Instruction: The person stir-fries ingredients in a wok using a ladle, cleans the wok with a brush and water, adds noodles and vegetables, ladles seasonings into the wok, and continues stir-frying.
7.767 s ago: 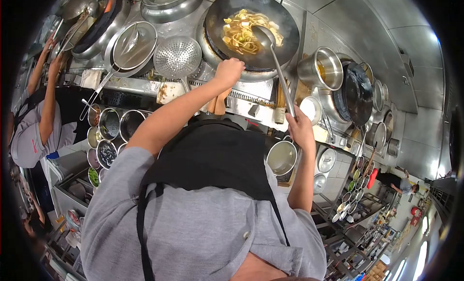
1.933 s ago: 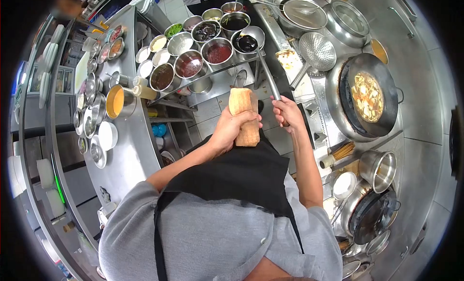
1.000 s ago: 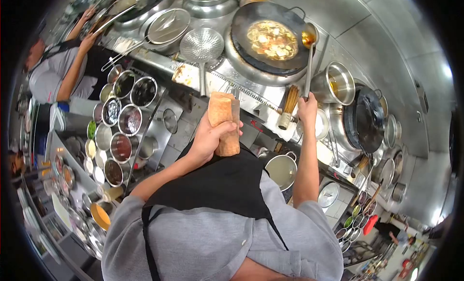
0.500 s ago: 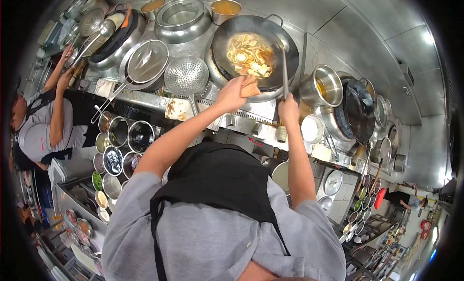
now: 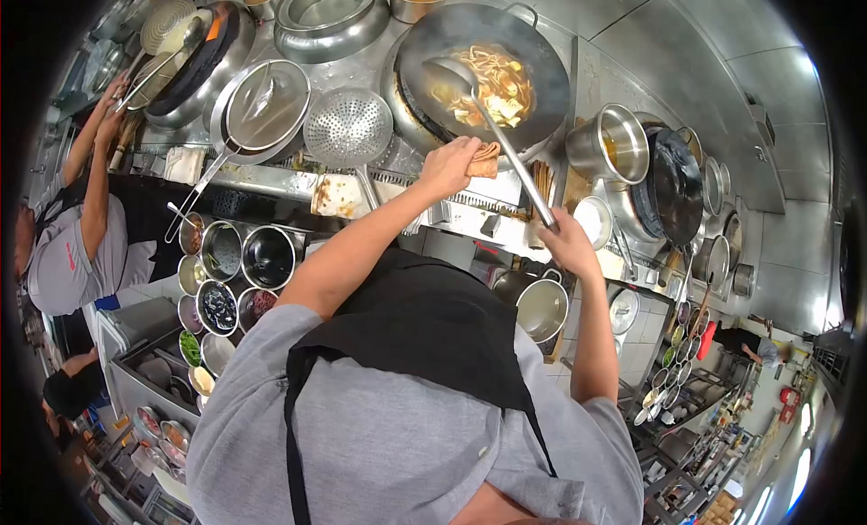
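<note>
A dark wok [image 5: 551, 69] sits on the stove, with noodle-like food [image 5: 497, 87] in brown liquid inside it. My left hand [image 5: 449, 167] is closed on a folded brown cloth [image 5: 485, 160] at the wok's near edge. In my right hand [image 5: 571, 241] is the end of a long-handled ladle [image 5: 515, 159]. The ladle's bowl lies inside the wok, at the left side of the food, and its handle slants down over the wok's near rim.
Left of the wok are a perforated skimmer [image 5: 348, 126] and a wire strainer [image 5: 268, 105]. A steel pot [image 5: 591, 152] and another black wok [image 5: 675, 186] stand to the right. Several ingredient pots [image 5: 269, 257] are at lower left. A co-worker [image 5: 77, 254] works at far left.
The ladle has swung from the wok's right side to its left, and my right hand has moved down and right. The food has shifted right in the wok. The view has shifted slightly.
</note>
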Demonstrator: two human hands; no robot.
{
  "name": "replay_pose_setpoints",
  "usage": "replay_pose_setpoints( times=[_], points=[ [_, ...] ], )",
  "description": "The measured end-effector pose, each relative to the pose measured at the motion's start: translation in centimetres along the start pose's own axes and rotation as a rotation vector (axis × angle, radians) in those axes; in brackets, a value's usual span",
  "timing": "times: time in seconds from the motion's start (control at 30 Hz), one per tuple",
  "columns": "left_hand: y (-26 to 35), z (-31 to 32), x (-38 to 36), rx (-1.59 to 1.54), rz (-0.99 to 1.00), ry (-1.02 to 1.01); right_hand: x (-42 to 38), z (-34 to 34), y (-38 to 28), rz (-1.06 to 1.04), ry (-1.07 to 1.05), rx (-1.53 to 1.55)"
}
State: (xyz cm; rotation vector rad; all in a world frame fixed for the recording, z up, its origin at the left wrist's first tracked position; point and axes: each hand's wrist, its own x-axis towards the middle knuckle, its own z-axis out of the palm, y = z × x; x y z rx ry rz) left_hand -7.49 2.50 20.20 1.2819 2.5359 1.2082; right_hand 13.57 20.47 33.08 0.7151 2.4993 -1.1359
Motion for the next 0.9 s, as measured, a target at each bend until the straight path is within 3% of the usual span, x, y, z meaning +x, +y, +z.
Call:
replay_pose_setpoints(
  times=[0.07,0.1,0.2,0.3,0.33,0.4,0.47,0.53,0.7,0.83,0.87,0.9],
  points=[
    [0.6,-0.1,-0.8,-0.019,-0.012,0.005,-0.6,-1.0,-1.2,0.131,-0.198,0.269],
    [0.5,0.1,-1.0,-0.011,0.013,0.031,0.3,-0.6,-0.2,0.108,-0.153,0.253],
    [0.2,0.0,-0.9,-0.026,0.002,0.017,3.0,1.2,2.1,-0.120,0.219,-0.254],
    [-0.2,-0.3,-0.7,-0.016,0.014,0.000,-2.6,-1.4,-0.5,-0.022,0.278,-0.313],
    [-0.3,-0.4,-0.6,-0.014,0.018,-0.003,-4.3,-3.2,-1.4,0.078,0.159,-0.279],
    [-0.2,-0.2,-0.7,-0.008,0.008,0.012,-6.5,-4.6,0.8,0.095,0.081,-0.106],
    [-0.2,0.0,-0.4,-0.002,0.009,0.027,-4.9,-2.4,4.4,0.087,0.205,-0.325],
    [-0.1,0.0,-0.5,0.005,0.013,0.031,-2.0,0.7,6.7,0.034,0.379,-0.256],
    [0.2,-0.4,-0.5,0.011,-0.012,0.015,2.0,1.7,5.0,0.120,0.222,0.624],
    [0.0,0.4,-0.5,0.018,0.010,0.027,6.2,8.2,4.7,0.076,0.563,0.524],
    [-0.3,0.5,-0.4,0.025,0.012,0.030,6.8,9.9,4.1,0.071,0.606,0.482],
    [-0.6,0.1,-0.3,0.030,0.006,0.043,8.0,11.7,5.7,0.120,0.498,0.578]
  ],
)
